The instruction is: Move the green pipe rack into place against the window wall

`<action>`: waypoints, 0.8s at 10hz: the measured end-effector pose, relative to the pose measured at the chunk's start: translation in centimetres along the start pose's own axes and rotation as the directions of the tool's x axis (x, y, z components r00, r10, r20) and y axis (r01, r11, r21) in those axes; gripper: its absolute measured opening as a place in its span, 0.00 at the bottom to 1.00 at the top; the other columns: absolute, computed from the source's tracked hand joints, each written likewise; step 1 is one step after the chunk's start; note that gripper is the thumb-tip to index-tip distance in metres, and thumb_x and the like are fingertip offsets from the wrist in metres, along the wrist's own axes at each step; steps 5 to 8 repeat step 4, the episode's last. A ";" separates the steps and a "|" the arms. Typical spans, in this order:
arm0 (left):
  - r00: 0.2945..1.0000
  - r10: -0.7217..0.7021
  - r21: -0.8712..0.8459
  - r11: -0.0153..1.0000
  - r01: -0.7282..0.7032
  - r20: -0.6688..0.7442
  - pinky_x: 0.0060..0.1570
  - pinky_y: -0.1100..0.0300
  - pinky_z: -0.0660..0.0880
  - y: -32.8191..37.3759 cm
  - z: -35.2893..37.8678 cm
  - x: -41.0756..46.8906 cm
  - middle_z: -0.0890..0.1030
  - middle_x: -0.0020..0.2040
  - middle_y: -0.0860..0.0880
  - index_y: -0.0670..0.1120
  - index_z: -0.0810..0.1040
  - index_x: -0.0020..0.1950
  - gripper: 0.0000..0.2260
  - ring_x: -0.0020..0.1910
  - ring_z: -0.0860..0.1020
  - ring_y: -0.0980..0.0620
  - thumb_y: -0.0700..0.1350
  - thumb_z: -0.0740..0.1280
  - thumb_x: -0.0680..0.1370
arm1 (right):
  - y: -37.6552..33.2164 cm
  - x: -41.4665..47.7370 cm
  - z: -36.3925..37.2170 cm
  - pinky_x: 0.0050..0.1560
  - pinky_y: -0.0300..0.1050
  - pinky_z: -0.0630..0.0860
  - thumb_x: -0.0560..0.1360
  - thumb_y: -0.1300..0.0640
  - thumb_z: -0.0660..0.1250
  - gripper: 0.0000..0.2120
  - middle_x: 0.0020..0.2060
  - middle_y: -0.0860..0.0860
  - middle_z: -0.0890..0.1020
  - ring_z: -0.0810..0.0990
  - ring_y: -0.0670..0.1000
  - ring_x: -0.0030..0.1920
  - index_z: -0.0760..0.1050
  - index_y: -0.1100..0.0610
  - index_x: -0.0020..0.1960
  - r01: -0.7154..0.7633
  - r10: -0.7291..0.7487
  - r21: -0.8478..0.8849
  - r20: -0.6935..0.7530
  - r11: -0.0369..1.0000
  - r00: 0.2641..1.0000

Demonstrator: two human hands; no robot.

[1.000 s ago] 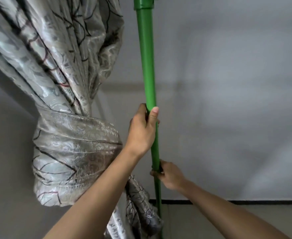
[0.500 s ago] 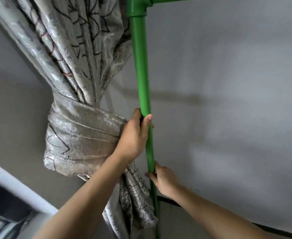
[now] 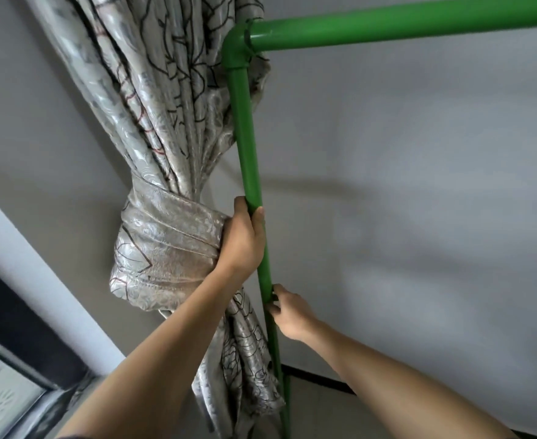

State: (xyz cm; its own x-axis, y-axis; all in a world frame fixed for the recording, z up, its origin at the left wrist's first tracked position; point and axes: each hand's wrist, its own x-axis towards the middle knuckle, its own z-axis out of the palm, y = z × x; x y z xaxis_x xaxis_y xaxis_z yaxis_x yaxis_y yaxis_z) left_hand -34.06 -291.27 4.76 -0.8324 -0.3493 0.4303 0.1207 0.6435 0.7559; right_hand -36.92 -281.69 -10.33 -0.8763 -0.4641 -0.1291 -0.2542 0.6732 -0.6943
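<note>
In the corner where the knotted curtain (image 3: 165,248) hangs beside the window (image 3: 4,403), the green pipe rack (image 3: 248,160) is seen standing close to the grey wall (image 3: 419,217), its upright post running from an elbow joint (image 3: 236,52) at the top down toward the floor (image 3: 318,407), and its top bar (image 3: 403,22) reaching away to the right. The post is gripped by the left hand (image 3: 243,245), closed around it at mid-height with the thumb laid along the pipe, while the right hand (image 3: 292,312) is set just below, its fingers curled onto the post in a looser hold. The curtain is touched or nearly touched by the back of the left hand, and some folds lie behind the post. The rack is judged to be almost in place, since it is already near the wall and the window corner; what appears left is a final nudge and a check that the foot, which cannot be made out clearly here, sits squarely. No brand, label or writing can be read on the pipe, the curtain or the wall
</note>
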 end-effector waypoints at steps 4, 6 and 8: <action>0.965 0.031 -0.143 0.990 0.007 0.259 0.49 0.58 0.78 -2.5 -1.8 -8.3 0.79 0.49 0.53 0.47 0.71 0.63 0.15 0.46 0.78 0.58 0.43 0.64 0.76 | -5.9 -16.9 -15.5 0.38 0.32 0.77 0.74 0.61 0.69 0.08 0.41 0.53 0.88 0.87 0.48 0.42 0.80 0.48 0.45 0.375 -0.143 0.249 -0.634 0.893 0.760; 0.965 0.031 -0.143 0.990 0.007 0.259 0.49 0.58 0.78 -2.5 -1.8 -8.3 0.79 0.49 0.53 0.47 0.71 0.63 0.15 0.46 0.78 0.58 0.43 0.64 0.76 | -5.9 -16.9 -15.5 0.38 0.32 0.77 0.74 0.61 0.69 0.08 0.41 0.53 0.88 0.87 0.48 0.42 0.80 0.48 0.45 0.375 -0.143 0.249 -0.634 0.893 0.760; 0.965 0.031 -0.143 0.990 0.007 0.259 0.49 0.58 0.78 -2.5 -1.8 -8.3 0.79 0.49 0.53 0.47 0.71 0.63 0.15 0.46 0.78 0.58 0.43 0.64 0.76 | -5.9 -16.9 -15.5 0.38 0.32 0.77 0.74 0.61 0.69 0.08 0.41 0.53 0.88 0.87 0.48 0.42 0.80 0.48 0.45 0.375 -0.143 0.249 -0.634 0.893 0.760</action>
